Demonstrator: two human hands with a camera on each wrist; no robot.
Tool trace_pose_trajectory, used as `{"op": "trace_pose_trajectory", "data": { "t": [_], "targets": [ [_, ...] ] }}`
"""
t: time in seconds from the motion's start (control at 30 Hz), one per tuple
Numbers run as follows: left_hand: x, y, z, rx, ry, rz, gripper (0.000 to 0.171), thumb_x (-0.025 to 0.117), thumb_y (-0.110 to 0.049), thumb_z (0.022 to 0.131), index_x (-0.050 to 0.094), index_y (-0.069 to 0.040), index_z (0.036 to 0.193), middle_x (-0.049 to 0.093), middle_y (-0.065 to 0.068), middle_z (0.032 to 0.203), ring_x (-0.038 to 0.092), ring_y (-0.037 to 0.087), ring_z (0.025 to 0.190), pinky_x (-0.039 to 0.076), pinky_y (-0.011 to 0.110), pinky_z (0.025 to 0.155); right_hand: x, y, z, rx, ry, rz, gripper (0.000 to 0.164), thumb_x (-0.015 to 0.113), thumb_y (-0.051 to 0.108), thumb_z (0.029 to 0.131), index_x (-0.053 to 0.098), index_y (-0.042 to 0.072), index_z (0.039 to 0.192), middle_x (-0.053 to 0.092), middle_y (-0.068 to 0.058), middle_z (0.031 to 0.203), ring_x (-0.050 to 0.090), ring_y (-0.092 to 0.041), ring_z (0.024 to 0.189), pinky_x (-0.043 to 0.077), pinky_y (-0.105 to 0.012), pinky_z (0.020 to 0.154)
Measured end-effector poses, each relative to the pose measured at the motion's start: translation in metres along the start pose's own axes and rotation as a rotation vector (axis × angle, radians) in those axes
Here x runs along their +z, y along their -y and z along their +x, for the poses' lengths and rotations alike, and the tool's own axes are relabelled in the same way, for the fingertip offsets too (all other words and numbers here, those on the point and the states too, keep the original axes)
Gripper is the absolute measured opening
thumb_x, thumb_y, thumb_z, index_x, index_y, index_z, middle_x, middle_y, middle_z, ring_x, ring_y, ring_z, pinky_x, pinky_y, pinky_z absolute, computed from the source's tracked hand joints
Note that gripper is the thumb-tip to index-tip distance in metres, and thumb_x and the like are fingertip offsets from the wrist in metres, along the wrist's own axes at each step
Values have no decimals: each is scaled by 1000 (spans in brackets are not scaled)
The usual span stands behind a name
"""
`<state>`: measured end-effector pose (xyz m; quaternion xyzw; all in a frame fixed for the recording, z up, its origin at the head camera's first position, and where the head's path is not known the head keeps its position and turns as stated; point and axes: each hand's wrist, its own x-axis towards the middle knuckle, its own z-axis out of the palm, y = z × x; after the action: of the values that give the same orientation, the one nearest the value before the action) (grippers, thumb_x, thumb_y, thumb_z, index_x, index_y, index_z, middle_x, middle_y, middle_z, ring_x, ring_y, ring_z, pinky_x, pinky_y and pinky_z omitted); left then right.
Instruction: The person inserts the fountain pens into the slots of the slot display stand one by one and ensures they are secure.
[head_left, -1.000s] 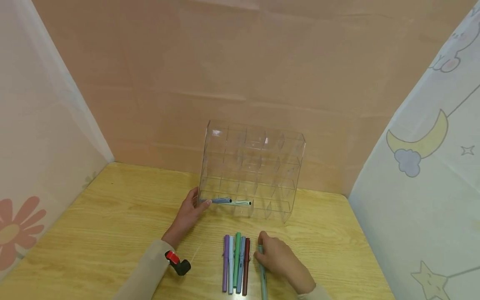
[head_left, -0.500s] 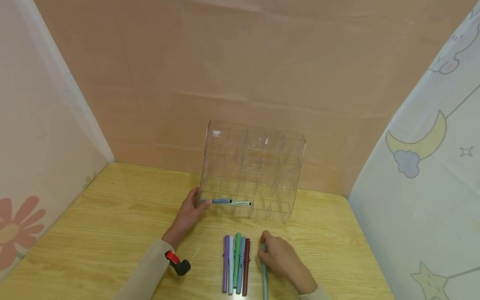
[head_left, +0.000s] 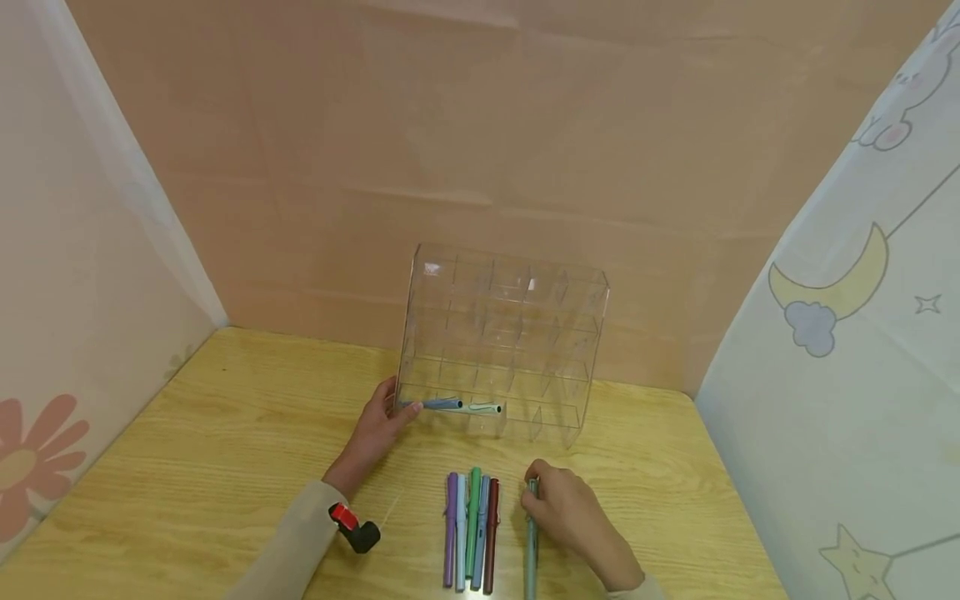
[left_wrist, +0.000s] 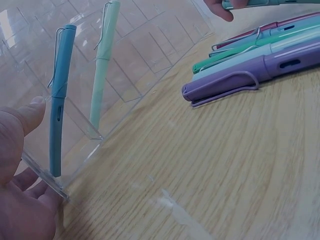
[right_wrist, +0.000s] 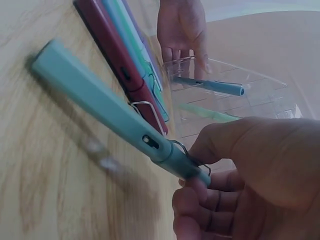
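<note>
My left hand (head_left: pixel 377 429) grips the left edge of a clear acrylic pen rack (head_left: pixel 495 287), thumb in front and fingers behind. In the rack's lowest row lie a blue pen (left_wrist: pixel 61 90) and a pale green pen (left_wrist: pixel 102 65); the left thumb is close beside the blue one. My right hand (head_left: pixel 567 507) pinches a teal pen (right_wrist: pixel 105 107) near its cap end, between thumb and fingers. That pen points back toward me, its barrel close over the table, and its far end runs out of the head view.
Left of the right hand, several pens lie side by side: purple (head_left: pixel 451 533), light blue (head_left: pixel 461 537), green (head_left: pixel 472 523), greyish blue (head_left: pixel 481 533) and dark red (head_left: pixel 491 537). The wooden table (head_left: pixel 247 433) meets a brown backdrop (head_left: pixel 480 125) behind the rack.
My right hand has shifted slightly right with the teal pen, away from the pen row, and the pen has straightened from a slight slant. The left hand keeps its hold on the rack.
</note>
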<state>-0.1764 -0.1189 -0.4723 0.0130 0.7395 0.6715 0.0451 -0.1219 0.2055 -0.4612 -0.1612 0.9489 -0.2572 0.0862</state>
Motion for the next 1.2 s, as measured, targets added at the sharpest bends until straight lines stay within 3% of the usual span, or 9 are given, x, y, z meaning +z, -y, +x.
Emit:
{"op": "trace_pose_trajectory", "data": {
  "t": [0.07, 0.1, 0.23, 0.53, 0.8, 1.2],
  "targets": [
    [11, 15, 13, -50, -86, 25, 76, 68, -23, 106, 25, -4, 166, 31, 28, 172, 30, 51, 160, 32, 67, 128, -2, 0, 0, -3, 3, 16, 22, 61, 11, 95, 70, -2, 111, 42, 12, 54, 30, 0, 43, 22, -12, 41],
    [13, 22, 17, -48, -113, 30, 75, 68, -21, 106, 26, -4, 165, 32, 28, 171, 31, 52, 159, 32, 68, 127, -3, 0, -1, -2, 6, 27, 21, 60, 11, 95, 69, -2, 110, 41, 12, 53, 29, 0, 43, 22, -11, 41],
    [6, 35, 22, -24, -65, 48, 81, 68, -28, 107, 21, -3, 167, 28, 28, 173, 27, 51, 161, 30, 65, 129, -7, 1, -2, 3, 8, 50, 17, 59, 10, 95, 69, 1, 106, 39, 13, 53, 28, 0, 43, 22, -11, 41],
    [5, 34, 22, -20, -57, 57, 81, 67, -29, 107, 20, -2, 168, 27, 27, 174, 25, 51, 162, 29, 64, 130, -18, 5, -4, -18, -20, 73, 9, 57, 6, 94, 65, 7, 96, 37, 13, 53, 23, 2, 44, 21, -11, 42],
    [4, 34, 20, -17, -52, 38, 83, 69, -30, 106, 21, -3, 168, 26, 27, 174, 26, 50, 162, 30, 64, 129, -26, 8, -6, -47, 3, 159, 7, 60, 11, 101, 62, 9, 95, 39, 14, 55, 27, 4, 46, 24, -9, 44],
    [5, 34, 21, -15, -57, 43, 82, 68, -29, 106, 21, -3, 168, 27, 27, 174, 26, 50, 162, 30, 64, 130, -39, 14, -7, -59, -78, 190, 12, 67, 18, 105, 63, 9, 98, 41, 13, 56, 29, 4, 45, 26, -9, 45]
  ]
}}
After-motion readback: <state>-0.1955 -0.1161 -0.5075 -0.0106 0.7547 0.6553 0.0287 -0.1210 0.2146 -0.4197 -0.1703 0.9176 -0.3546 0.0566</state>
